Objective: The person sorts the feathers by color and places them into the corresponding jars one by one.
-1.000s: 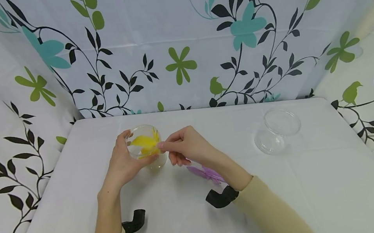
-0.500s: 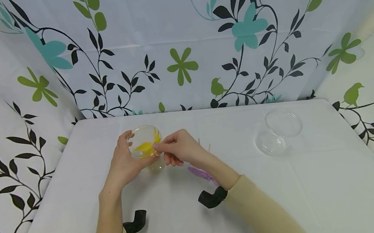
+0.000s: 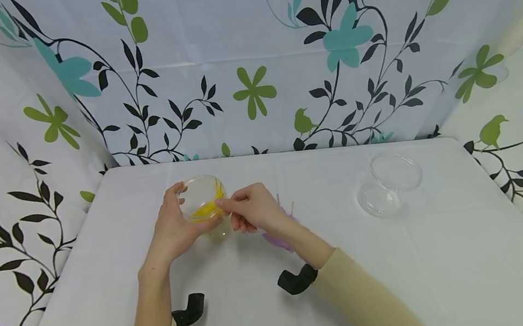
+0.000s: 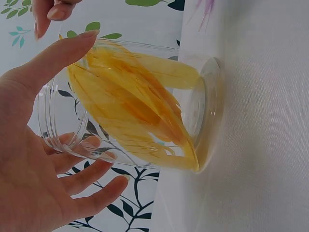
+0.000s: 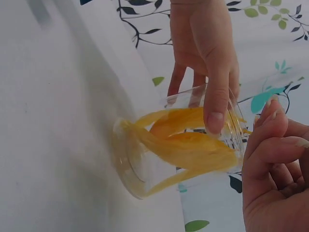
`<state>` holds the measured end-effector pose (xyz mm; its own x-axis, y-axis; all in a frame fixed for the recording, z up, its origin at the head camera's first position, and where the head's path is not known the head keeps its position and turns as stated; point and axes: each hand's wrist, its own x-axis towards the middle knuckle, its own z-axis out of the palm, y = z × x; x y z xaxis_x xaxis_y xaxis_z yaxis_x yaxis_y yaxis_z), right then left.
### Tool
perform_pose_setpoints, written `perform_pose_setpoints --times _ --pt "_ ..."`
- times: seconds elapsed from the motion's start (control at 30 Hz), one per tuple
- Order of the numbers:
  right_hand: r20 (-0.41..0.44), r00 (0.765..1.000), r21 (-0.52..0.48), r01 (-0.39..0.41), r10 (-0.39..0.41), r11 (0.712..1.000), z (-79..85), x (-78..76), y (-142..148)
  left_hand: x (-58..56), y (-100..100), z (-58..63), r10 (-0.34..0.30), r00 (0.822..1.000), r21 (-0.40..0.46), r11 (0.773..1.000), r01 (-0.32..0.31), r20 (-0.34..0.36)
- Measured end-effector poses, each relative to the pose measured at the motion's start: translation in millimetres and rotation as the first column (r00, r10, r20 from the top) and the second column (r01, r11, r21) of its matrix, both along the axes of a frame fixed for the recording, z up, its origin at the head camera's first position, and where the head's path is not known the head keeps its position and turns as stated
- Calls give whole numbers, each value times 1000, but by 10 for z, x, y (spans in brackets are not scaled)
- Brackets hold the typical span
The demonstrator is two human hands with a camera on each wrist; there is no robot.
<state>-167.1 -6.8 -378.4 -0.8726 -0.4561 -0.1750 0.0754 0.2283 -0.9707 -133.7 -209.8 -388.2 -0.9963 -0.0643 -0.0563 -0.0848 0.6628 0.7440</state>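
Note:
In the head view my left hand (image 3: 171, 231) holds a clear jar (image 3: 189, 193) at its upper part, thumb on the near side and fingers round the far side. Yellow feathers (image 4: 123, 99) stand slanted inside it, their lower ends near the jar's base, as the left wrist view shows. At the right of the jar's mouth, my right hand (image 3: 256, 207) pinches thumb against index finger at the thin end of a yellow feather (image 5: 247, 131). Partly behind the right wrist, purple feathers (image 3: 277, 242) lie on the table.
A second clear jar (image 3: 378, 200) stands on the right side of the white-covered table (image 3: 451, 248). Behind the table hangs a leaf-patterned curtain (image 3: 205, 38), which continues along both sides.
The yellow feather has sunk lower into the jar. My right hand has moved slightly left, with its forearm shifting the same way. The left hand keeps its hold on the jar.

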Motion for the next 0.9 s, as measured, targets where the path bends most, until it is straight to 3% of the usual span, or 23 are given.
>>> perform_pose_setpoints --times 0.5,0.7,0.9 --pt "-37 982 -83 180 -184 980 -113 32 641 3 4 27 4 1000 -1 1000 -4 7" --pt "-50 966 -99 247 -253 964 -171 105 999 7 20 35 -7 1000 -8 1000 7 8" --pt "-66 939 -50 335 -337 941 -218 193 1378 3 17 33 -6 1000 -19 1000 6 8"
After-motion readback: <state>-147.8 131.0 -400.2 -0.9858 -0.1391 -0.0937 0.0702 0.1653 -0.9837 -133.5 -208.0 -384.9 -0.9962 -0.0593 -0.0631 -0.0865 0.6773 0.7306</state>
